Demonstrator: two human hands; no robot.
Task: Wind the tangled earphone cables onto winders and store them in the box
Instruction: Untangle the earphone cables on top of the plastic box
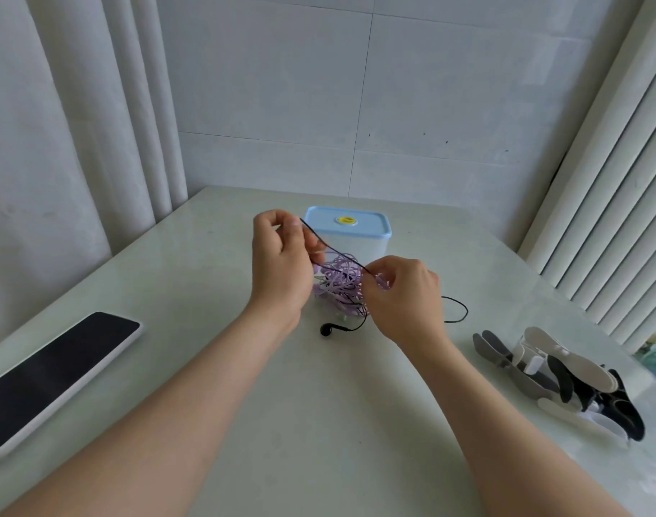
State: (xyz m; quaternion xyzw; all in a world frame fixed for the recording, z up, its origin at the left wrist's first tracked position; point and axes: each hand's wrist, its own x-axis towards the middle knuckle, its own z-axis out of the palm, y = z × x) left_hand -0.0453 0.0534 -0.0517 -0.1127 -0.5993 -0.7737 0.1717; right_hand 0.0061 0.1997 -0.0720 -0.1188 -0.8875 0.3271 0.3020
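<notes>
Pale table (319,423) under tiled wall (281,87); both hands pinch black cable (334,250).

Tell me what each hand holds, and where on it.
Both pinch the black cable mid-length: the left hand its raised upper part, the right hand the part beside the purple tangle. The earbud lies free.

Both the left hand (281,255) and the right hand (403,292) pinch a black earphone cable (332,248) (taut between them) above a purple tangle (339,285), before the lidded box (350,233).
</notes>
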